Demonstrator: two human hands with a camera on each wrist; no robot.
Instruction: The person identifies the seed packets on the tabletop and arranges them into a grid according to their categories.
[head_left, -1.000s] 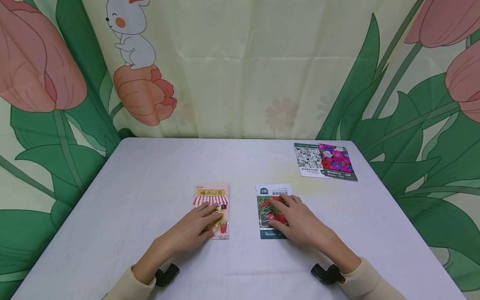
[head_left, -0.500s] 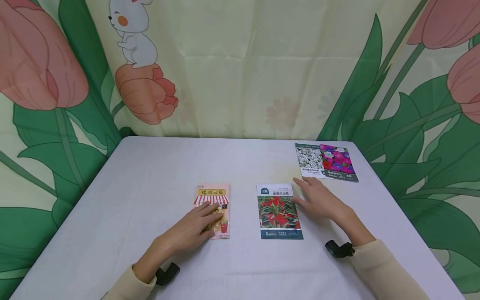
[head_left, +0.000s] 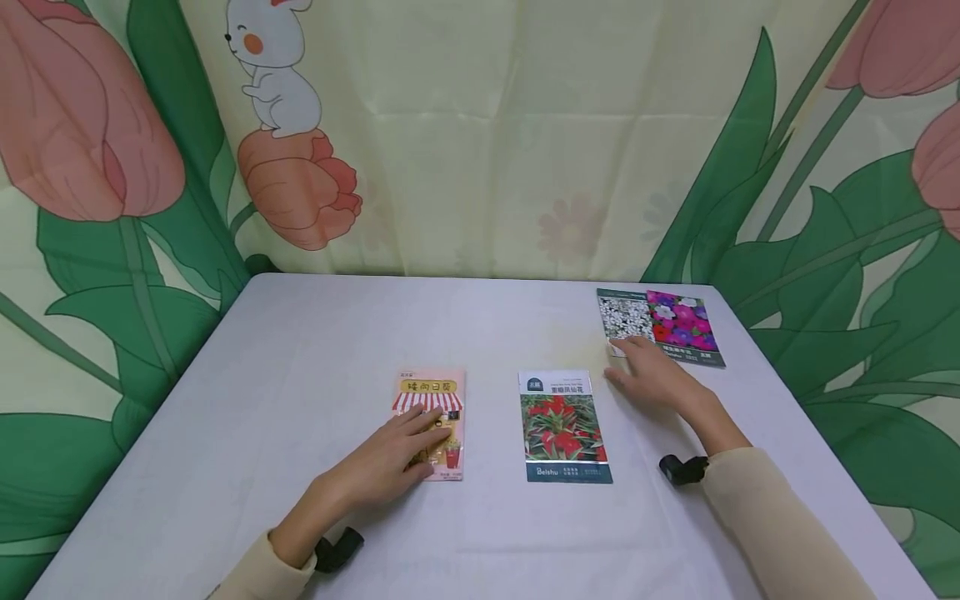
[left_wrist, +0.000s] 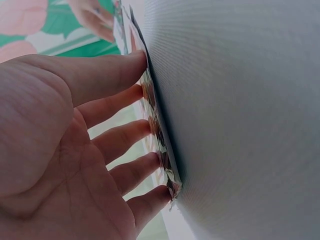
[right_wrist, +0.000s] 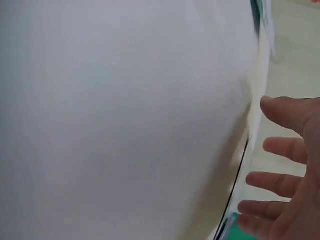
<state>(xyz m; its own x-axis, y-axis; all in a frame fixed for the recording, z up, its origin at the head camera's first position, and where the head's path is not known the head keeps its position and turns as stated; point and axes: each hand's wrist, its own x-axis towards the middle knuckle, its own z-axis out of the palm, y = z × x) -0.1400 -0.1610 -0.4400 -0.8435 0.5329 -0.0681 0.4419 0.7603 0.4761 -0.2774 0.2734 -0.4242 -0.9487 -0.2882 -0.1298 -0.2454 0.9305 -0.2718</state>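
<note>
My left hand (head_left: 390,454) rests with spread fingers on a pink seed packet (head_left: 427,386) with a striped awning print; in the left wrist view its fingertips (left_wrist: 152,161) press on the packet's face. My right hand (head_left: 654,375) is over the near edge of a seed packet with white flowers (head_left: 627,317), its fingers extended and holding nothing. Partly over that packet lies one with pink and purple flowers (head_left: 684,322). A seed packet with red flowers (head_left: 562,429) lies flat between the two hands, untouched.
All packets lie on a table with a white cloth (head_left: 337,333). Behind it hangs a curtain (head_left: 465,167) printed with tulips and a white rabbit. A black wrist camera (head_left: 682,470) sits below my right wrist, another (head_left: 339,550) below the left.
My right hand has lifted off the red-flower packet and moved right and away from me to the white-flower packet. My left hand has stayed on the pink packet.
</note>
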